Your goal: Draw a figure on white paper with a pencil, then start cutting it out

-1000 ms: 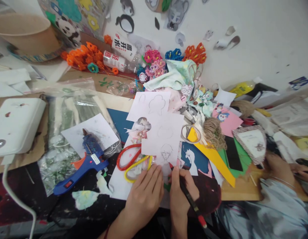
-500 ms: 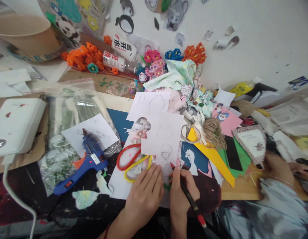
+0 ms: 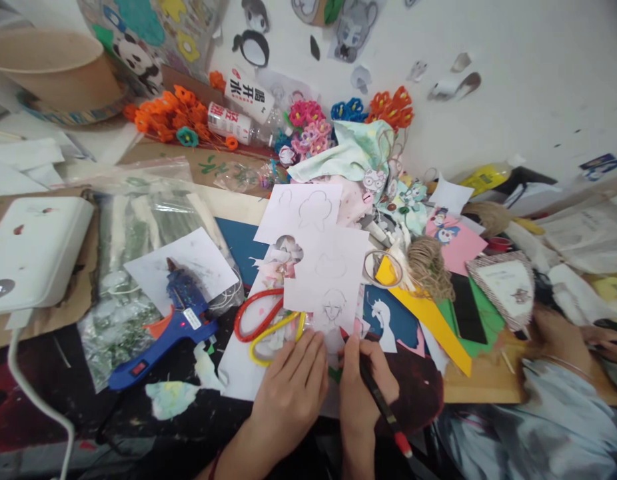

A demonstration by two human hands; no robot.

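Observation:
A white sheet of paper (image 3: pixel 308 293) with faint drawings, including a face with hair near its lower edge, lies in front of me. My left hand (image 3: pixel 292 383) rests flat by the sheet's lower edge, fingers stretched out side by side. In my right hand (image 3: pixel 366 380) is a dark pencil (image 3: pixel 381 403) with a red end, its point low by the drawn face. A red loop (image 3: pixel 258 313) and a yellow loop (image 3: pixel 261 353) lie just left of the paper, the yellow one reaching my left fingers.
To the left are a blue glue gun (image 3: pixel 163 353) on paper and a white box with a cable (image 3: pixel 33 253). Twine (image 3: pixel 428 263), a yellow strip (image 3: pixel 423 313) and a black phone (image 3: pixel 468 310) lie right. Another person's hand (image 3: pixel 561 337) is at the far right.

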